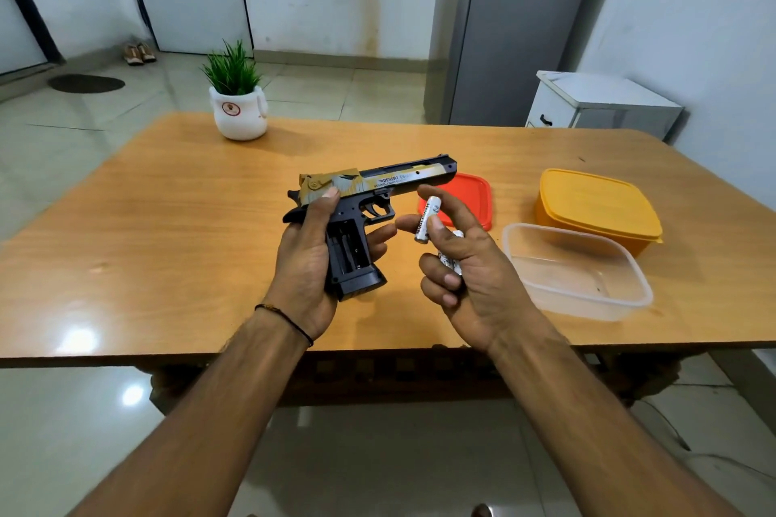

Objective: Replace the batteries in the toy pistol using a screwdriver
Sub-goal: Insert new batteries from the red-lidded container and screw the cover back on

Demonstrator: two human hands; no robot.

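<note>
My left hand (pixel 308 260) grips the toy pistol (pixel 369 197) by its black handle, above the wooden table (pixel 168 222). The pistol has a gold and silver slide and its barrel points right. The battery compartment (pixel 347 250) in the handle stands open and looks empty. My right hand (pixel 462 264) is just right of the handle. Its thumb and fingers pinch a white battery (pixel 427 220) upright, and more white batteries (pixel 449 260) lie curled in its palm. No screwdriver is in sight.
An empty clear plastic container (pixel 583 277) sits right of my right hand. Behind it stands a closed yellow container (pixel 596 206), and a red lid (pixel 470 197) lies flat under the barrel. A white pot with a green plant (pixel 239 105) is at the table's far edge.
</note>
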